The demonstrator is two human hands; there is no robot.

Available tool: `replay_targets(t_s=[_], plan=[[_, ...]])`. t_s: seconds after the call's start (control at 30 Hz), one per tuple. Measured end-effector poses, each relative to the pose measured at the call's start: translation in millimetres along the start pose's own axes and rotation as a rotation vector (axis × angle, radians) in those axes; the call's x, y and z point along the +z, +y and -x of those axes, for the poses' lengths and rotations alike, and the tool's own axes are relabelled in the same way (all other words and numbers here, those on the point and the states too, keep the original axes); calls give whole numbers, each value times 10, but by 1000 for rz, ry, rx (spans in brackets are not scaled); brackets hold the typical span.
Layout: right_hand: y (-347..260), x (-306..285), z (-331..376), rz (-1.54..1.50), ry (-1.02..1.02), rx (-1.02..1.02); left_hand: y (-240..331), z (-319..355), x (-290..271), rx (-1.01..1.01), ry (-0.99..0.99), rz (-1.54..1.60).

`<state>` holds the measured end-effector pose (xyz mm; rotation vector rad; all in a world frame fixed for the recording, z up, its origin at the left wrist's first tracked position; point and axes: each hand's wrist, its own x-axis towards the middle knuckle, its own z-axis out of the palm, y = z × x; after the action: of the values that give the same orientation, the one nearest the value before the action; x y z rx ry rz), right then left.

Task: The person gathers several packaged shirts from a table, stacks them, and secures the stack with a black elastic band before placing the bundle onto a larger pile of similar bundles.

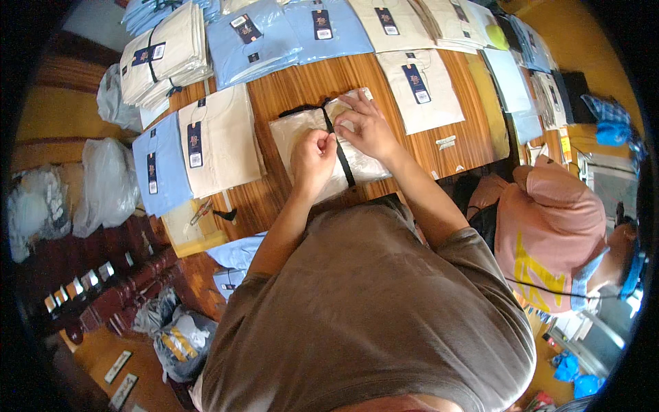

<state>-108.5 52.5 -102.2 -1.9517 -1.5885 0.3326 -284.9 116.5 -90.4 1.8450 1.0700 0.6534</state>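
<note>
In front of me on the wooden table lies a bundle of cream folded garments in clear plastic (288, 130). A black strap (348, 168) runs across its top. My left hand (314, 159) is closed, with thumb and forefinger pinched against the strap. From the other side, my right hand (367, 129) pinches at the same strap with thumb and forefinger, its other fingers loosely spread over the plastic. The exact bit of strap between the fingertips is mostly hidden.
Left of the bundle are packed cream (223, 147) and blue garments (161, 161). A strapped cream stack (165, 58) stands at far left. More packed garments line the far edge; another cream one (432, 103) lies right. A person in a pink top (549, 226) is at the right.
</note>
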Motion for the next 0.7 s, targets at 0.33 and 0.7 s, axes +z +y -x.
replay_targets(t_s=[0.33,0.7], plan=[[6,-231,7,23,-179,-112,117,120,50,252,83,-464],[642,-596,-382,100,-500,-47,10,303,-480,305,-150,-838]])
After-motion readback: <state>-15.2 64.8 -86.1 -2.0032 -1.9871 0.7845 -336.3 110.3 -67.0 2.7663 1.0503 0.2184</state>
